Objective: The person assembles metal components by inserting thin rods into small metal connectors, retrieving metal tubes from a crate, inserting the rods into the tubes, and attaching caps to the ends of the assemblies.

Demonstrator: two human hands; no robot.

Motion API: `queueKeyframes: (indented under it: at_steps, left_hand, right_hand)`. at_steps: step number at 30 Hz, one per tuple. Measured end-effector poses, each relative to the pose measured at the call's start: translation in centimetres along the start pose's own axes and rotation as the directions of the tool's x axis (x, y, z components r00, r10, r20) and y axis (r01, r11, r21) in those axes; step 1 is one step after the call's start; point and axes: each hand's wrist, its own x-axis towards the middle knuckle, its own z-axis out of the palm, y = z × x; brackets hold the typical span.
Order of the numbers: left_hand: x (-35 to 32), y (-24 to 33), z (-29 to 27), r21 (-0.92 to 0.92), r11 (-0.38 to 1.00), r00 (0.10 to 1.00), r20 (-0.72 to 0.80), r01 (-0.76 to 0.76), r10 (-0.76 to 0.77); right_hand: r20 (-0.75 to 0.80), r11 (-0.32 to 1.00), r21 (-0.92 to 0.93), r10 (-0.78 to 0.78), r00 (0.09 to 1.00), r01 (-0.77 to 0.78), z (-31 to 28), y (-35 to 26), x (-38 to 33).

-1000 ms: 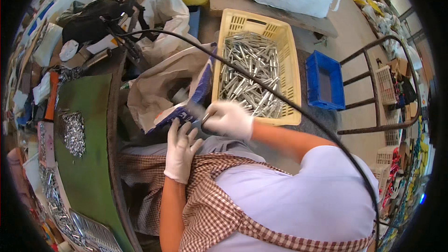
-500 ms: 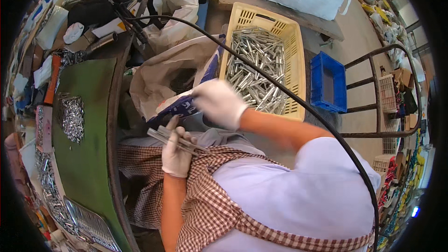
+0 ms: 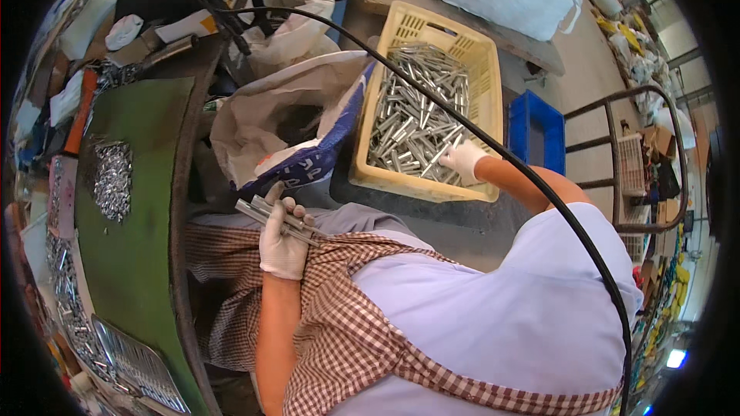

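My left hand (image 3: 283,240), in a white glove, grips a small bundle of metal rods (image 3: 266,213) over my lap. My right hand (image 3: 465,160), also gloved, reaches into the yellow plastic crate (image 3: 383,86) and rests on the heap of silvery metal rods (image 3: 416,119) inside it, near the crate's front right corner. Whether it has closed on any rods I cannot tell. A checked apron covers my lap and chest.
An open white and blue sack (image 3: 284,125) stands between the crate and the green table (image 3: 139,246). A pile of small metal parts (image 3: 113,179) lies on the table. A blue crate (image 3: 536,131) sits right of the yellow one. A black cable (image 3: 493,150) arcs across.
My right hand left the bundle at my lap and moved right into the yellow crate. My left hand stays over my lap and now holds the rods alone.
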Motion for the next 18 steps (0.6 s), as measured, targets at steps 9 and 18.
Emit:
queueKeyframes:
  at_steps: [9, 18]
  left_hand:
    - [-0.8, 0.0, -0.5, 0.006, 0.999, 0.999, -0.012, -0.043, 0.043]
    - [-0.7, -0.2, 0.4, 0.033, 0.999, 1.0, 0.005, -0.019, 0.019]
  right_hand:
    - [-0.141, 0.984, -0.041, -0.178, 0.974, 0.174, -3.9, -2.2, -2.7]
    - [0.014, 0.904, 0.355, 0.251, 0.968, -0.24, -5.0, 1.6, -2.6]
